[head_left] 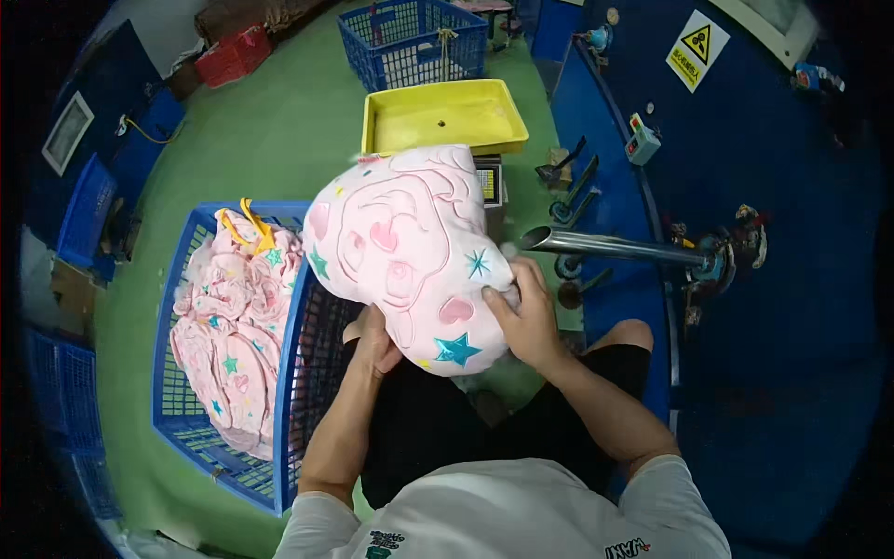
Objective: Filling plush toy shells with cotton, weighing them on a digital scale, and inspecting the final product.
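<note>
A plump pink plush cushion (410,252) with embroidered outlines, hearts and shiny teal stars is held up above my lap. My left hand (375,343) grips its lower left edge, with the fingers partly hidden beneath it. At the right edge my right hand (529,319) pinches the fabric, thumb on top, where a bit of white stuffing shows. Just beyond that hand, the slanted open end of a metal tube (615,247) points toward the cushion, apart from it.
A blue plastic basket (289,391) at my left holds limp pink plush covers (233,326). Ahead, a yellow tray (447,112) rests on a scale (490,182). Behind it is another blue basket (414,42). The blue machine panel (745,307) stands at right, with foot pedals (573,200) low beside it.
</note>
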Demonstrator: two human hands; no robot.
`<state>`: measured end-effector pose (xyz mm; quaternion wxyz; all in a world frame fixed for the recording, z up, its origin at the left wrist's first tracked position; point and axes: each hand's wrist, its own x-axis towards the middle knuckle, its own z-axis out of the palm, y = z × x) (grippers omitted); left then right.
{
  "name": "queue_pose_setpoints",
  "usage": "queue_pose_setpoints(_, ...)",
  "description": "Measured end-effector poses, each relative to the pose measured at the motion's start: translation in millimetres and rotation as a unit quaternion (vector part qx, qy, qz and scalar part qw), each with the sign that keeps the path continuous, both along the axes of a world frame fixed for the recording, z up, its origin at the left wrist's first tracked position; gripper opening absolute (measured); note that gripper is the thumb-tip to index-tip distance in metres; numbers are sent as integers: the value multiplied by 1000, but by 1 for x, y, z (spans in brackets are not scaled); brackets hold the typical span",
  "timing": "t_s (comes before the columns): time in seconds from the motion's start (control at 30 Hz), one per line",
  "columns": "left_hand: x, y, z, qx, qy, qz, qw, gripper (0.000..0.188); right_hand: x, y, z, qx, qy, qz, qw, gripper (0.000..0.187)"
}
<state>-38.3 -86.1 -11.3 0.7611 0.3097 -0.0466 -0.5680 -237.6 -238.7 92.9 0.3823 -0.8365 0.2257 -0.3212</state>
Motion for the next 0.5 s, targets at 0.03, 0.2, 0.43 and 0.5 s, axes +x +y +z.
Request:
queue_pose_setpoints(0.03, -12, -5, -2, 2, 2, -2, 1000, 70, -3, -2, -5, -12, -12, -35, 999, 37)
queue_pose_setpoints(0.2, -41, -54, 1, 33, 2, -8, 999, 67, -18, -23, -8, -41, -33, -162, 985, 37)
queue_pose_setpoints(0.43, -86, -132, 57, 52, -210, -72, 974, 56, -90, -60, -29, -6, 27, -266, 964, 48)
queue_pose_setpoints(0.5, -85, -134, 51, 40, -224, -75, 971, 58, -94, -61, -35, 0, 38, -276, 960, 51)
